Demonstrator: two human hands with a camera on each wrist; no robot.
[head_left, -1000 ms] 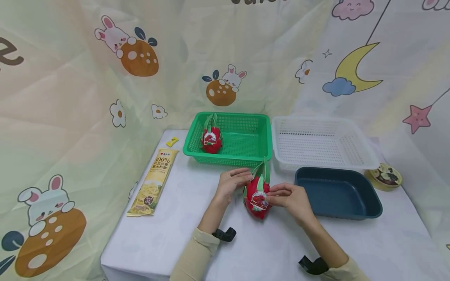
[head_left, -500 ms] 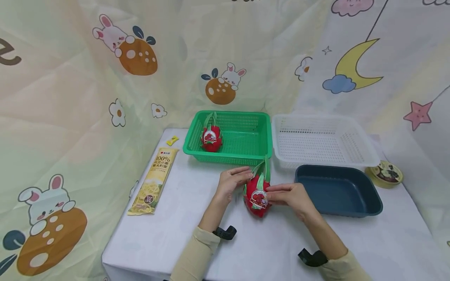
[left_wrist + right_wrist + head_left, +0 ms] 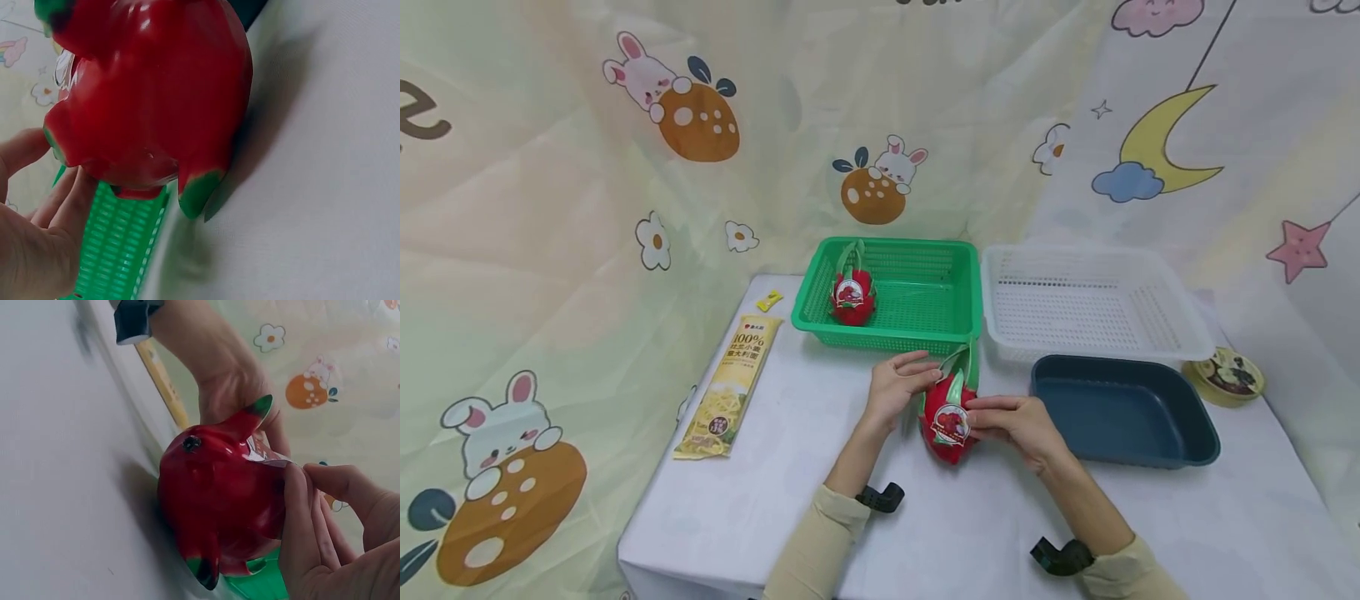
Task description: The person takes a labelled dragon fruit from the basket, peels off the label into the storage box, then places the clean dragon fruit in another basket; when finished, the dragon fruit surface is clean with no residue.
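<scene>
A glossy red dragon fruit [image 3: 943,446] with green-tipped scales and long green leaves is on the white cloth between the two hands. A round sticker [image 3: 951,425] is on its front. My left hand [image 3: 895,390] holds the fruit at its upper left, near the leaves. With thumb and index finger, my right hand [image 3: 1011,425] pinches the sticker's right edge. In the right wrist view the sticker [image 3: 265,455] partly stands off the fruit at the fingertips. The left wrist view shows the fruit's red underside [image 3: 169,94] close over the cloth.
Behind the hands stands a green basket [image 3: 887,340] with another dragon fruit [image 3: 852,298] in it. To the right are a white basket [image 3: 1097,346], a dark blue tray [image 3: 1123,454] and a round tin [image 3: 1225,379]. A pasta packet [image 3: 730,392] and yellow candy [image 3: 769,301] lie left.
My right hand's fingers have shifted slightly at the sticker's edge, and its wrist has turned a little. The left hand and the fruit stay nearly in place.
</scene>
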